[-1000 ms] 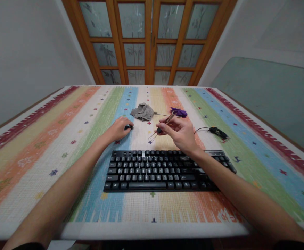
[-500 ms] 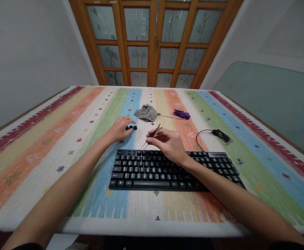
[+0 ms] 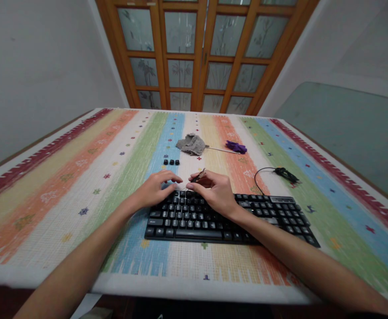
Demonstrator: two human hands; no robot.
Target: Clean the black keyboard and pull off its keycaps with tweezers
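Note:
A black keyboard (image 3: 198,233) lies on the striped tablecloth in front of me. Over its back rows, my right hand (image 3: 215,190) pinches a small wire keycap puller (image 3: 198,176), with a dark and brownish handle and thin wires pointing down toward the keys. My left hand (image 3: 158,189) hovers at the keyboard's back left corner, thumb and fingers apart, close to the puller's wires. Nothing shows between its fingers. Three loose black keycaps (image 3: 171,162) stand in a row on the cloth beyond my left hand. My right hand covers part of the upper key rows.
A crumpled grey cloth (image 3: 191,144) lies farther back, with a thin rod (image 3: 223,149) reaching from it toward a purple bundle (image 3: 236,146). The keyboard's cable (image 3: 285,175) is bunched at the right. Wooden glazed doors (image 3: 162,55) stand behind the table.
My left hand has drawn back from the keycaps, which now stand uncovered in a row, and has come near the keyboard's back edge. My right hand still holds the puller, slightly lower. The view shifted slightly.

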